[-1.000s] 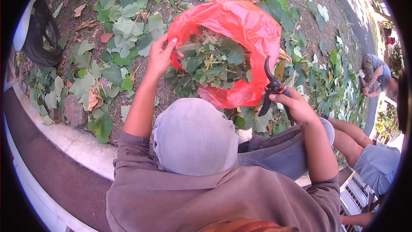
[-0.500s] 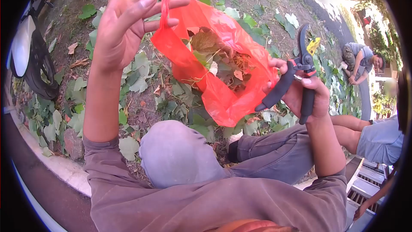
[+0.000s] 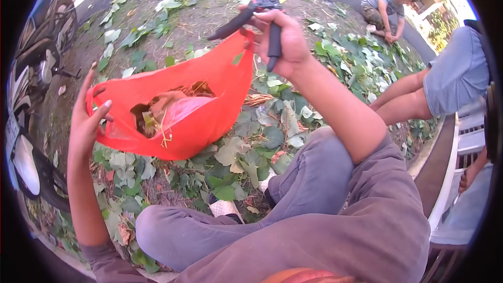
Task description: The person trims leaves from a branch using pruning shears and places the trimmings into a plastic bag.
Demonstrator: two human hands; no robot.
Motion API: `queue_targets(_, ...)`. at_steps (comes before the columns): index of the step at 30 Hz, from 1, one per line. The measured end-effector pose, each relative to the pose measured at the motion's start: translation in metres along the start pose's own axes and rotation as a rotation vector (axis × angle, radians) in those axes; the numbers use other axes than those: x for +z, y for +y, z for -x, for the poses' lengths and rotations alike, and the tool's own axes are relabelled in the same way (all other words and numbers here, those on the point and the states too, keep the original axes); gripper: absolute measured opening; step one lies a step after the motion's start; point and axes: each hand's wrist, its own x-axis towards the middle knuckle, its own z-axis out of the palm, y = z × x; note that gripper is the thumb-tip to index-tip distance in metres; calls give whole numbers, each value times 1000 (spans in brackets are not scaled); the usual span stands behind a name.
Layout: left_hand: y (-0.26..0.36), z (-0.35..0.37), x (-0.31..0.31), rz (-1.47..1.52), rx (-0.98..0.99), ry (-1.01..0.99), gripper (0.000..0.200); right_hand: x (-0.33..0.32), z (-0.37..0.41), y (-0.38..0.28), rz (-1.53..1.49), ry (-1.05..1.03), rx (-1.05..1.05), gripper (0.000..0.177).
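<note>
A red plastic bag (image 3: 209,120) hangs stretched between my two hands, its mouth open toward me. Dry leaves and stems (image 3: 168,106) show inside it. My left hand (image 3: 86,126) has its fingers hooked through one handle on the left side. In my right hand (image 3: 288,44) is a pair of pruning shears (image 3: 273,26), blades pointing up and grips spread apart. The bag's other handle reaches up to the fingers of that same hand, which partly hide how it is held.
Cut green leaves (image 3: 230,152) litter the soil around my bent legs (image 3: 194,236). A motorcycle (image 3: 39,73) stands at the left. One person (image 3: 382,13) squats at the upper right; another person's leg (image 3: 403,102) is close on the right, near a pale slatted grate (image 3: 471,136).
My right hand has risen with the shears and now pulls up one side of the bag. The left hand has dropped with its handle, and the view has turned, showing more of my legs.
</note>
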Motion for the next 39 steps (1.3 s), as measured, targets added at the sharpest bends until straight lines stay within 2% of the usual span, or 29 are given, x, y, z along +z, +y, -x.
queue_targets(2,0,-12,-5,45,33,-2,86,16,9,1,68,48,-43,33)
queue_targets(4,4,-13,-34,-51,-110,45,83,19,6,9,145,-1,-127,32)
queue_targets(5,-16,-20,-39,-139,-70,19,81,21,6,9,211,-26,-141,33)
queue_targets(6,-40,-22,-52,-234,-40,-9,78,23,6,13,189,-35,-109,34)
queue_targets(8,-8,-3,-36,-450,-127,26,75,25,9,22,247,-48,-11,37)
queue_targets(9,1,2,-33,-639,-66,55,74,23,9,29,378,-78,-25,36)
queue_targets(10,11,7,-29,-817,6,74,73,25,11,35,359,-100,-11,36)
queue_targets(11,24,14,-21,-830,-9,82,73,28,14,39,546,-94,-39,37)
queue_targets(12,38,21,-12,-929,99,154,70,30,19,41,738,-83,-72,37)
queue_targets(13,50,27,-6,-1029,214,229,68,32,22,43,776,-123,-61,40)
queue_targets(14,60,33,1,-1039,214,239,68,36,23,42,770,-133,-68,40)
queue_targets(16,76,47,17,-936,401,87,66,40,28,39,857,-110,43,41)
queue_targets(17,83,55,26,-935,407,85,66,41,32,37,856,-105,39,41)
queue_targets(20,89,72,50,-942,388,-41,62,40,31,23,1110,-132,-73,41)
queue_targets(21,82,76,58,-873,354,-50,61,33,23,22,1074,-141,-165,37)
queue_targets(22,70,81,66,-805,315,-65,61,50,43,8,1188,-149,-133,41)
queue_targets(24,36,78,71,-740,322,-90,62,84,84,-15,1355,47,148,56)
queue_targets(25,26,81,72,-763,324,-114,62,73,86,-13,1362,49,148,56)
queue_targets(27,14,85,71,-778,321,-131,62,48,86,-3,1647,-138,-76,45)
queue_targets(30,13,77,71,-620,308,-128,59,34,90,3,1769,-180,-74,48)
queue_targets(31,16,75,75,-575,340,-144,60,36,92,10,1602,-102,-109,47)
queue_targets(32,21,74,76,-536,374,-156,61,42,94,15,1605,-89,-105,47)
queue_targets(33,31,76,80,-527,261,-206,65,49,96,20,1390,-104,-151,48)
queue_targets(34,42,79,86,-520,261,-214,65,53,98,23,1174,-121,-192,48)
queue_targets(35,52,82,92,-473,238,-253,66,61,92,10,1334,-170,-41,49)
queue_targets(36,54,84,96,-426,214,-290,68,58,88,16,1335,-168,-31,49)
queue_targets(37,36,74,105,-419,541,-222,74,57,87,25,1162,-198,-71,50)
queue_targets(38,17,69,110,-410,533,-223,74,56,85,32,992,-226,-109,51)
queue_targets(39,15,69,119,-391,643,-182,73,62,90,36,898,-259,-94,53)
